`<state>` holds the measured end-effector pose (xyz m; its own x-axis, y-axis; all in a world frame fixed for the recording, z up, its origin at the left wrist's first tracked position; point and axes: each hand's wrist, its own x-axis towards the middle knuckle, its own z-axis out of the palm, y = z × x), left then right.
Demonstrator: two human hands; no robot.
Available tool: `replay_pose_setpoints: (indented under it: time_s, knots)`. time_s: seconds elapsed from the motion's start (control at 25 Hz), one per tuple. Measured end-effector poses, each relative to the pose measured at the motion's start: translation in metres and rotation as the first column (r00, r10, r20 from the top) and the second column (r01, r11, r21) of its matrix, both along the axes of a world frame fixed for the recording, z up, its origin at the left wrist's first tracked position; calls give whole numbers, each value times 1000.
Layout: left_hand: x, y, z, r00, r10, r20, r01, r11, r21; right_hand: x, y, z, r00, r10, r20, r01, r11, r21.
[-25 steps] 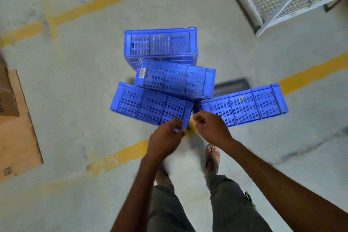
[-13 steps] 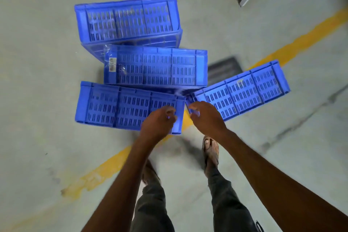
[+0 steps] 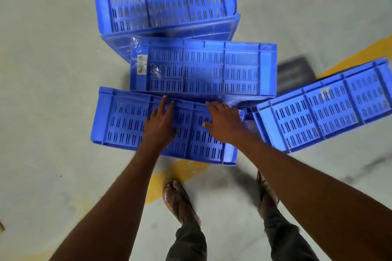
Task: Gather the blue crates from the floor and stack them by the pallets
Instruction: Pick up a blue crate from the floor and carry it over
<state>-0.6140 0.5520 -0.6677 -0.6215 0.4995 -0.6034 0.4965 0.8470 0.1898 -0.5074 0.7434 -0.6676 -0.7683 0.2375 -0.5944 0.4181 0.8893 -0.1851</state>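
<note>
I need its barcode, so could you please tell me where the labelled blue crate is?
In the head view, the labelled blue slotted plastic crate lies centre frame, just beyond both hands, overlapping the nearest crate.

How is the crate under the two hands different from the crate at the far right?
The near crate lies almost square to the view; the right crate is angled. Both the left hand and right hand rest flat on the near crate; none touches the right one. The right crate carries a pale sticker. Both are blue and slotted.

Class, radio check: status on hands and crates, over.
Left hand and right hand flat on nearest crate, no grip yet. Middle crate overlaps its far edge. Nothing stacked.
</note>
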Motion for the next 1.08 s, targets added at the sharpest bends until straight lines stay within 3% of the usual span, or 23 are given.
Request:
replay_pose_setpoints:
  time_s: [0.08, 0.16, 0.24, 0.4, 0.6, 0.68, 0.8, 0.88, 0.92, 1.08]
  knots:
    - [18, -14, -2, 1000, -13, -21, 12, 1000, -10, 13, -6, -7, 998, 70, -2, -69, 990, 127]
    - [38, -20, 1, 988, -9, -156, 10, 1000, 12, 29, -16, -8, 994, 108, -27, -102, 982, 161]
    - [51, -20, 6, 954, 13, -298, -5, 1000, 28, 45, -28, -4, 992, 120, -24, -118, 991, 68]
    - [63, -30, 13, 950, 50, -309, -65, 997, -37, 69, -45, 9, 987, 161, -30, -163, 980, -116]
    - [88, -53, 11, 888, 53, -458, -83, 996, -45, 78, -65, 6, 977, 212, 8, -195, 912, -360]
    - [90, -61, 12, 919, 25, -393, -66, 994, -91, 84, -72, 2, 976, 218, 5, -200, 905, -374]
    - [93, -72, 19, 978, -66, -200, 34, 987, -159, 100, -80, 10, 963, 266, 35, -248, 932, -265]
    - [107, -87, 24, 986, -91, -143, 73, 989, -127, 110, -92, 20, 980, 200, 25, -188, 953, -238]
    - [121, -99, 28, 989, -57, -133, 49, 997, -67, 114, -99, 27, 982, 187, 6, -180, 955, -236]
    - [180, -149, 92, 968, 241, -64, -233, 965, 120, 106, -126, 96, 907, 407, -112, -420, 894, -152]
